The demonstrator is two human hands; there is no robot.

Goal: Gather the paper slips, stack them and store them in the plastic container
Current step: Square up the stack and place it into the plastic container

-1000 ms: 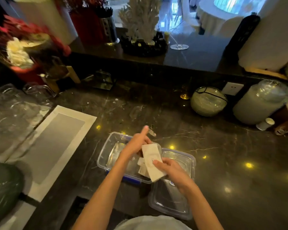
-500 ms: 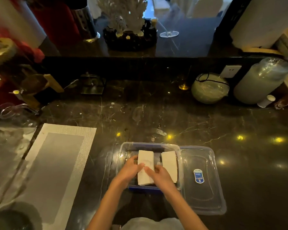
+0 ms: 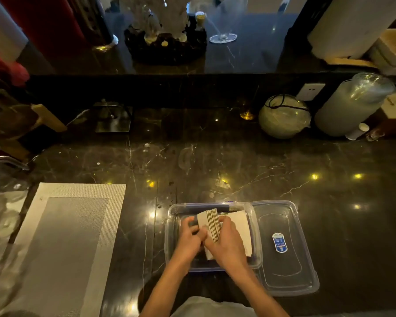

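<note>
Holding a stack of paper slips on edge inside the plastic container on the table, left grip and right grip both curl around it. A second stack lies just beside. Likely next: lay it flat, release, fetch the lid.

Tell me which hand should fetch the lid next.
Right, probably. The lid lies just right of the container, beside the right hand; the left hand, also holding the slips, would have to cross over.
</note>
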